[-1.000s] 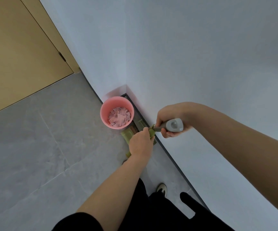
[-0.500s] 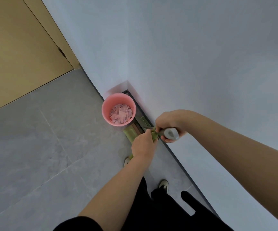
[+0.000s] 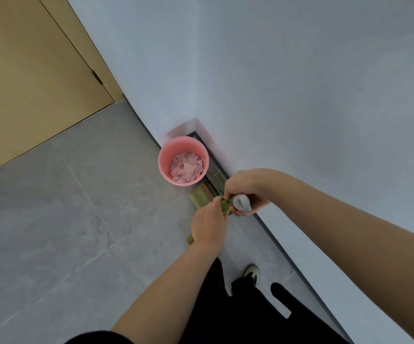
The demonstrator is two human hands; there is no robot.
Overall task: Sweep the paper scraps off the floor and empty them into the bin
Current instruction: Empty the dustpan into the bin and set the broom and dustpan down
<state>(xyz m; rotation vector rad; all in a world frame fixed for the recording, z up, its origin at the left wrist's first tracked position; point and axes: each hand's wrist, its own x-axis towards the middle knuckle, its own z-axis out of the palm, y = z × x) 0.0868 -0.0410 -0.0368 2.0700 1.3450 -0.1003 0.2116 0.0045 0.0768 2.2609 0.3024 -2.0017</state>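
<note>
The person is standing in a corner of the room, looking down at a pink bin (image 3: 183, 160) sitting on the grey floor (image 3: 64, 219) against the wall (image 3: 300, 95). Paper scraps (image 3: 185, 167) are lying inside the bin. The left hand (image 3: 209, 225) is gripping a green handle (image 3: 224, 205), its fingers curled round it. The right hand (image 3: 247, 188) is holding a grey handle end (image 3: 242, 202), fingers wrapped round it. A green dustpan (image 3: 198, 196) is resting on the floor just beside the bin.
</note>
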